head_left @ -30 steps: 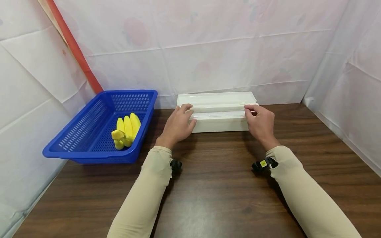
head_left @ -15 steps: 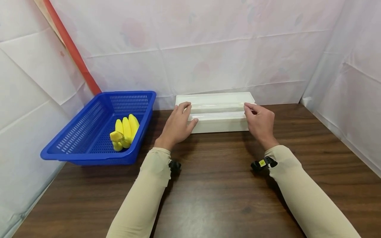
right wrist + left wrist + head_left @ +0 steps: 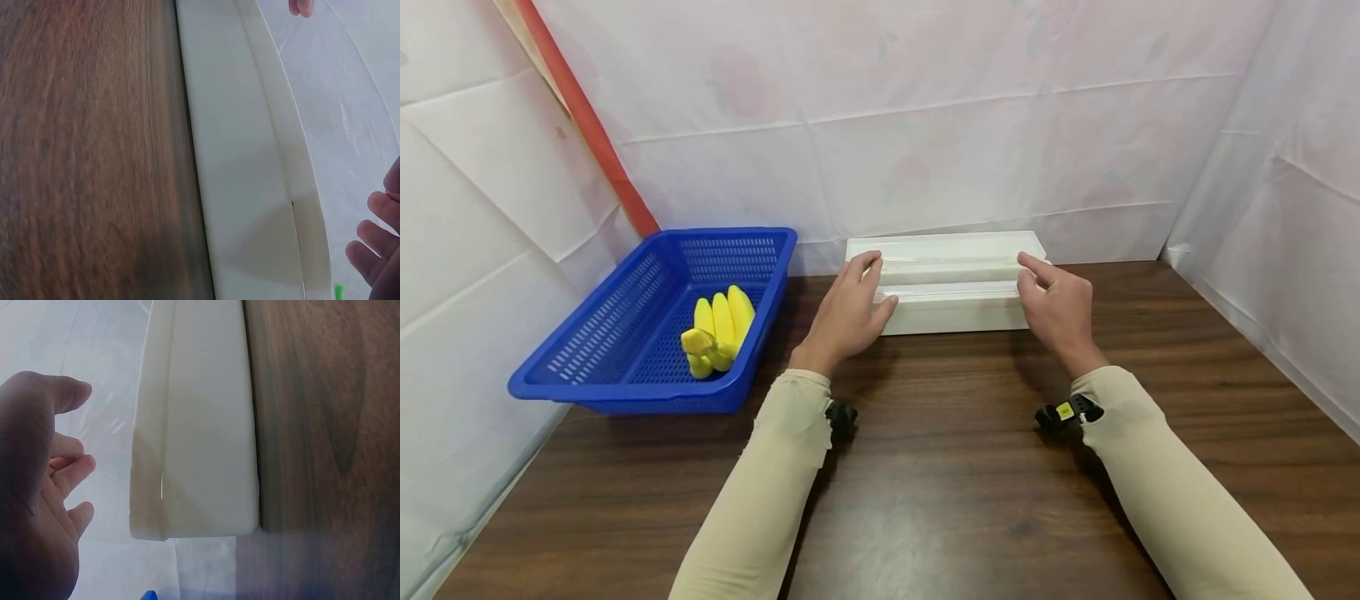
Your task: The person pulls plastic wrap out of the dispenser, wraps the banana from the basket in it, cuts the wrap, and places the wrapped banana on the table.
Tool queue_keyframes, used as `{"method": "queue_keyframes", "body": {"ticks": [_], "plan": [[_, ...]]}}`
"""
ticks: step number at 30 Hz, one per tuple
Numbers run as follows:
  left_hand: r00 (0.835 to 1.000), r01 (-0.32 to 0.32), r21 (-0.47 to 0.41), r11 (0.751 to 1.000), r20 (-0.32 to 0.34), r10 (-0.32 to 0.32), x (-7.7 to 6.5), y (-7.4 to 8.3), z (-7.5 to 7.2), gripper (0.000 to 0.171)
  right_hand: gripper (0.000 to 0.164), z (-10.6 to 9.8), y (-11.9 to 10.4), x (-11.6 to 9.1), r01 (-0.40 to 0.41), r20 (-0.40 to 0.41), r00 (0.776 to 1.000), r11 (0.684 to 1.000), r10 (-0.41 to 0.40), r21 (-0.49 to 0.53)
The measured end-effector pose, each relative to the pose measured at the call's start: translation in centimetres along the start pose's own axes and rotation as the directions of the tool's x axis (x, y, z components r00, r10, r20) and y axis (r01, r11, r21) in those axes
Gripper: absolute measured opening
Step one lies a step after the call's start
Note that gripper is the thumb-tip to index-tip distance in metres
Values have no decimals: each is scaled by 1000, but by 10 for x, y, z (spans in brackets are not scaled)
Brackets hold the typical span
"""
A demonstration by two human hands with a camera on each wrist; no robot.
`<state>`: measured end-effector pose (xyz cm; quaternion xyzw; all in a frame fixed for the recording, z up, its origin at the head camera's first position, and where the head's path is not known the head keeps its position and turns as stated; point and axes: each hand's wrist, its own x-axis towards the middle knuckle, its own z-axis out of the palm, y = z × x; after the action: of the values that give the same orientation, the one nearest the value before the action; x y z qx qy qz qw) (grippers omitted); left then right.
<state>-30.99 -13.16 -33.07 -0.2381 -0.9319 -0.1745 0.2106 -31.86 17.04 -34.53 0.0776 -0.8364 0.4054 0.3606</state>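
A long white cling film box (image 3: 955,316) lies across the table's back, its lid (image 3: 947,245) tipped back. Clear cling film (image 3: 350,119) shows as a shiny sheet above the box's long edge in the right wrist view. My left hand (image 3: 844,317) is over the box's left end, thumb and index finger spread apart. At the right end is my right hand (image 3: 1057,307), index finger reaching over the box, with a gap between it and the thumb. The left wrist view shows the left fingers (image 3: 75,472) loosely bent beside the film.
A blue plastic basket (image 3: 625,392) stands at the left, holding a bunch of yellow bananas (image 3: 721,329). White patterned sheeting (image 3: 880,125) hangs behind and at both sides of the dark wooden table (image 3: 947,492). A red strip (image 3: 587,117) slants down at the back left.
My right thumb and index finger were close together and have parted, the index finger lifting. My left index finger has risen slightly. The box and basket have stayed in place.
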Motion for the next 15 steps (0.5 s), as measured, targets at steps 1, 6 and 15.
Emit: {"method": "queue_keyframes", "body": {"ticks": [1,6,15], "plan": [[1000,-4,-5,1000,-6,4,0,0,0,64,30,0,0,0,-1,2,1000,1000,1,-9],[1000,-4,-16,1000,-21,4,1,0,-2,65,33,-1,-2,1,3,5,1000,1000,-3,-26],[999,-1,-29,1000,-33,0,2,0,-5,65,37,-3,-6,1,35,3,999,999,-35,-33]]}}
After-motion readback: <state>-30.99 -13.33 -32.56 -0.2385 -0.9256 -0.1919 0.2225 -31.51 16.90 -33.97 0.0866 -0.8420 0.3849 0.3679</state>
